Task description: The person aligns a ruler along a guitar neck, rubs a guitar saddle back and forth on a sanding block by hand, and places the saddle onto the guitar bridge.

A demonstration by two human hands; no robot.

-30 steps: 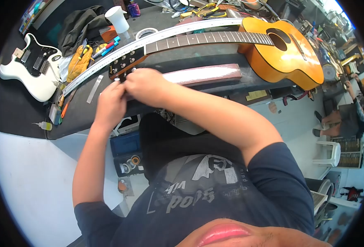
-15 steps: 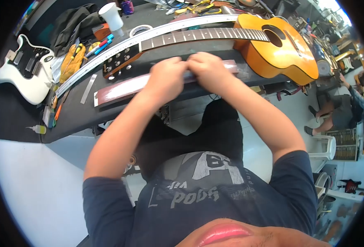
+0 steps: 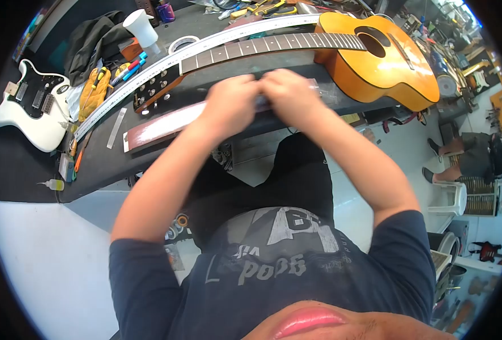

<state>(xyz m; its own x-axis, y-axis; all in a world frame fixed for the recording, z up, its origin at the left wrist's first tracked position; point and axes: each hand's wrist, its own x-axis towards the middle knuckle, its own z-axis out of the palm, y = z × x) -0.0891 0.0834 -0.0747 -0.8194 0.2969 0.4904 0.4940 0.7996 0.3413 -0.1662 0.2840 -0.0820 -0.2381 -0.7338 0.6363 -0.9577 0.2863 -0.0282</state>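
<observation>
My left hand (image 3: 231, 105) and my right hand (image 3: 289, 97) are closed and meet over a long reddish-brown strip (image 3: 169, 126) with a whitish, glossy surface. What the fingers grip is hidden; a small bluish bit shows between the hands. The strip lies on the dark bench, its left end uncovered. Behind the hands lies an acoustic guitar (image 3: 381, 68), its fretted neck pointing left and its dark headstock beyond my left hand. A long white ruler (image 3: 228, 37) runs behind the neck.
A white electric guitar (image 3: 32, 122) lies at the far left, near yellow gloves (image 3: 94, 96), markers and a small bottle (image 3: 53, 185). A white cup (image 3: 140, 27) and a tape roll (image 3: 184, 43) stand behind. At the right, a person's legs (image 3: 449, 156) show near a white stool (image 3: 452, 195).
The view has shifted slightly, so the bench items appear a little further left. Both hands remain closed together over the strip, with slight movement and blur.
</observation>
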